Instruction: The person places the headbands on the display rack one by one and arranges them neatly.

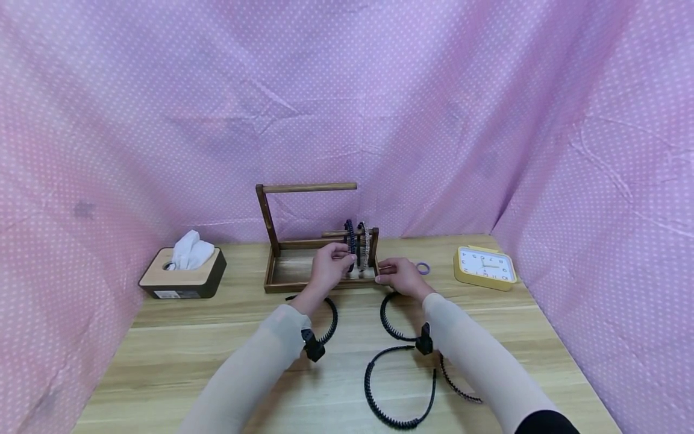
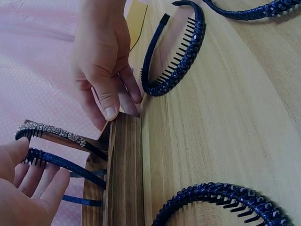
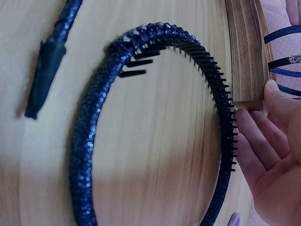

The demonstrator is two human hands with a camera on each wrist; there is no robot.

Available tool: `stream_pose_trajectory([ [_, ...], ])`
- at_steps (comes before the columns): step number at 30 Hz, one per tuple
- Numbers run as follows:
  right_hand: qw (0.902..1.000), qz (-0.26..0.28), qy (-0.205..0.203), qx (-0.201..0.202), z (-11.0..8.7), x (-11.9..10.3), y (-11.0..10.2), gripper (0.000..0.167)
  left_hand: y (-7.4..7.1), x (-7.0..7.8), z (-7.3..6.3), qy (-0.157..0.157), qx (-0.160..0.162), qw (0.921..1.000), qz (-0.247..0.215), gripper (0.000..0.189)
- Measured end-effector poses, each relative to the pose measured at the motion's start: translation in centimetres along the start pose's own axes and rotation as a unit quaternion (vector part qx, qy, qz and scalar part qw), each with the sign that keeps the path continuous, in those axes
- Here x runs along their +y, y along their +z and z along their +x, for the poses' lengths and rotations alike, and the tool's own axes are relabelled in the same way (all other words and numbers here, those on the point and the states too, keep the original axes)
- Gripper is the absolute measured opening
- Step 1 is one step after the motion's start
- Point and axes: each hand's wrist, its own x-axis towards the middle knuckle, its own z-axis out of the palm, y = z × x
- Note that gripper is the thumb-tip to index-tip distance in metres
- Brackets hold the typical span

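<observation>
The left hand (image 1: 329, 263) pinches a dark headband (image 1: 350, 241) standing on the lower bar of the wooden rack (image 1: 303, 242); beside it hangs a silver headband (image 1: 365, 244). The right hand (image 1: 400, 275) presses relaxed, nearly straight fingers (image 2: 109, 101) against the rack's right corner, holding nothing. If that hand slips, I think the rack can slide or tip on the worktop (image 1: 228, 337). The teeth may also catch the neighbour band and pull it off. More loose headbands (image 1: 400, 386) lie in front of the rack.
</observation>
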Motion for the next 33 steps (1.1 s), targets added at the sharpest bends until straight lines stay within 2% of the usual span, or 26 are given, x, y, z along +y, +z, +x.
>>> stream_pose_trajectory([
  [4,1.0000,-0.003,0.000,0.001,0.1,-0.1,0.1,0.041,-0.4,0.0,-0.2,0.013,-0.008,0.9994,0.032,0.038],
  [8,1.0000,-0.004,-0.008,-0.003,0.1,-0.1,0.1,0.042,-1.6,0.4,-0.7,0.035,-0.011,0.9975,0.060,0.046],
  [14,1.0000,-0.001,0.001,-0.004,0.0,-0.3,0.0,0.043,-4.7,1.5,-2.4,0.066,0.008,0.9936,0.092,0.044],
  [18,1.0000,0.000,-0.004,-0.008,0.0,-0.3,0.0,0.043,-6.8,1.3,-4.1,0.084,-0.018,0.9881,0.127,0.041],
  [21,0.9999,-0.005,-0.012,-0.007,0.0,-0.2,-0.1,0.044,-8.0,0.4,-5.6,0.087,-0.059,0.9818,0.158,0.041],
  [25,0.9998,-0.010,-0.014,-0.003,-0.2,-0.1,-0.1,0.044,-9.0,-1.6,-7.8,0.078,-0.110,0.9732,0.187,0.040],
  [30,0.9999,-0.001,-0.013,-0.006,-0.3,-0.1,-0.1,0.046,-9.9,-4.4,-10.3,0.065,-0.148,0.9617,0.221,0.041],
  [33,0.9996,-0.006,-0.024,-0.011,-0.2,0.1,-0.2,0.046,-10.1,-5.8,-11.5,0.076,-0.167,0.9499,0.253,0.043],
])
